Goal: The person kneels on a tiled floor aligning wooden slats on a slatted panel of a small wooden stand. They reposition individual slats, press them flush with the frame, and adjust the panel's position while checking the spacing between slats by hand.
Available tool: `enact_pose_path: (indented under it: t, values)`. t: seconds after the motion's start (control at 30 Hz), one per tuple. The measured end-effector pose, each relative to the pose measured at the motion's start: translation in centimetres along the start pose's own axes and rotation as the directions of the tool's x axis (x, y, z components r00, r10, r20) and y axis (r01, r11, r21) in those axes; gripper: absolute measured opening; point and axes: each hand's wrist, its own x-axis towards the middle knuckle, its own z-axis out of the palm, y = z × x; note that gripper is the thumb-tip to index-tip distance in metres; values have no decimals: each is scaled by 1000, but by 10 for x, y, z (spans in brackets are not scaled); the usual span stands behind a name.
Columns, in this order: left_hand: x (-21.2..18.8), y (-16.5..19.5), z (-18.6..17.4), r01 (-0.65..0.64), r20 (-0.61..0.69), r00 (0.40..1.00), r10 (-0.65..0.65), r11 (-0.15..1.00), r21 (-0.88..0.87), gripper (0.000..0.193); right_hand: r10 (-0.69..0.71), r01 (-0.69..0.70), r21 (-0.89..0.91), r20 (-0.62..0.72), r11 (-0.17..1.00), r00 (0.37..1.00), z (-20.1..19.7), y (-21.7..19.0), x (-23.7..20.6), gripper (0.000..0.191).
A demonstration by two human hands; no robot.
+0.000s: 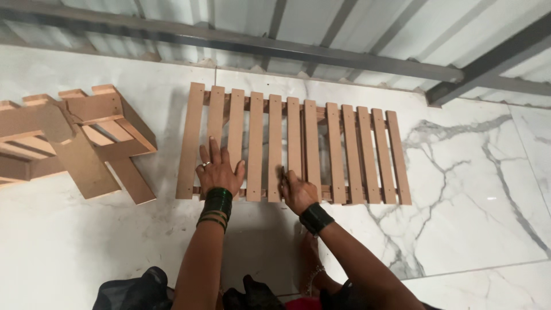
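The left hand (218,171) lies flat, fingers spread, on the near left slats of the slatted wooden panel (293,146); the right hand (298,192) curls loosely at its near edge, gripping nothing I can make out. The panel rests on the marble floor (470,189) (long axis left to right, slats pointing far). It looks stiff and light, best gripped by the end slats. Another wooden frame (86,138) sits left.

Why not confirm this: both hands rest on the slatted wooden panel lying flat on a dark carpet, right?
Not a carpet. The head view shows the slatted wooden panel lying flat on a white marble floor. The left hand and right hand do rest on it.
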Motion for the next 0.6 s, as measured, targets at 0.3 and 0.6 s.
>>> enact_pose_path:
  t: [0.3, 0.6]
  values:
    - [-1, 10, -15, 51, 94, 994, -47, 998, -34, 71, 100, -100, -12, -33, 995, 994, -3, -1, 1, 20]
    - [-31, 40, -18, 148, 107, 984, -141, 987, -64, 79, 151, -151, -29, -25, 988, 988, -10, 20, -12, 25]
